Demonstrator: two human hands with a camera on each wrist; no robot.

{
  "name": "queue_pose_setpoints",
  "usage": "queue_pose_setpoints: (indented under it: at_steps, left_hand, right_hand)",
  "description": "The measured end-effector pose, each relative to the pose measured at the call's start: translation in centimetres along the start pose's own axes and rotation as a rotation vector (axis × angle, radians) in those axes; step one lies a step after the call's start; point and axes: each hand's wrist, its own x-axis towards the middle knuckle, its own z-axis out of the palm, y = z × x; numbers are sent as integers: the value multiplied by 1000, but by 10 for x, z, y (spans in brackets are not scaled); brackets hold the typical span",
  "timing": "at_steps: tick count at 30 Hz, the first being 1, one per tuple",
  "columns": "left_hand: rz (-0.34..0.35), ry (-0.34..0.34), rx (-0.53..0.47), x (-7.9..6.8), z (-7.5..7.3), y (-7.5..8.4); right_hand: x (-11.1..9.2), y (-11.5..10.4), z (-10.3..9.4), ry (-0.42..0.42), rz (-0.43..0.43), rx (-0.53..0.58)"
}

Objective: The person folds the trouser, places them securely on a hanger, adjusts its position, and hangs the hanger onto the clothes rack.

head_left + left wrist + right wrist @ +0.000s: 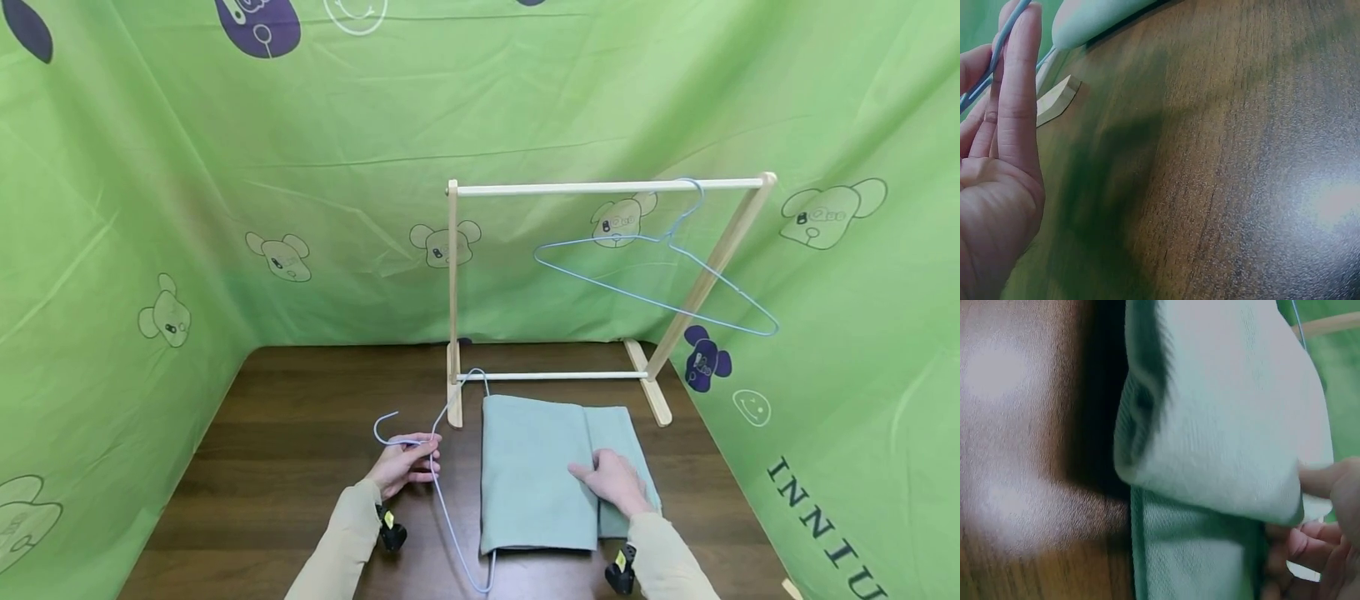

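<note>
My left hand (403,468) pinches a light blue wire hanger (446,510) at the neck below its hook, thumb against fingers. The hanger stands tilted at the left side of a folded pale green cloth (536,475). Its lower bar is hidden inside the cloth, with the corners showing at top and bottom. With thumb on top and fingers underneath, my right hand (617,481) holds the right edge of the cloth's upper layer. In the right wrist view, the thick fold of the cloth (1229,425) lies over a flat lower layer.
Behind the cloth stands a wooden rack with a white top rail (570,189) and a lower bar (555,376). A second blue hanger (622,292) hangs on the rail's right part. Green printed curtains (337,117) enclose the brown wooden table (300,433).
</note>
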Motion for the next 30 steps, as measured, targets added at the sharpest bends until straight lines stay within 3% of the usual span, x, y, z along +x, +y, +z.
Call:
queue_pose_setpoints:
  at_steps: [3,7,17,27,30]
  left_hand:
    - [4,-1,2,0,0,0]
    - [0,0,0,0,0,-1]
    - [11,-12,-1,-2,2,1]
    - [23,-34,1,-1,6,-2]
    - [23,-44,-3,1,8,-4]
  right_hand:
    - [-1,-2,-2,5,1,-49]
    - [3,1,-5,-17,-17,-11]
    - [10,18,-13,-73,6,402]
    - [13,39,-26,-242,4,819]
    - [13,45,-28,-271,-11,888]
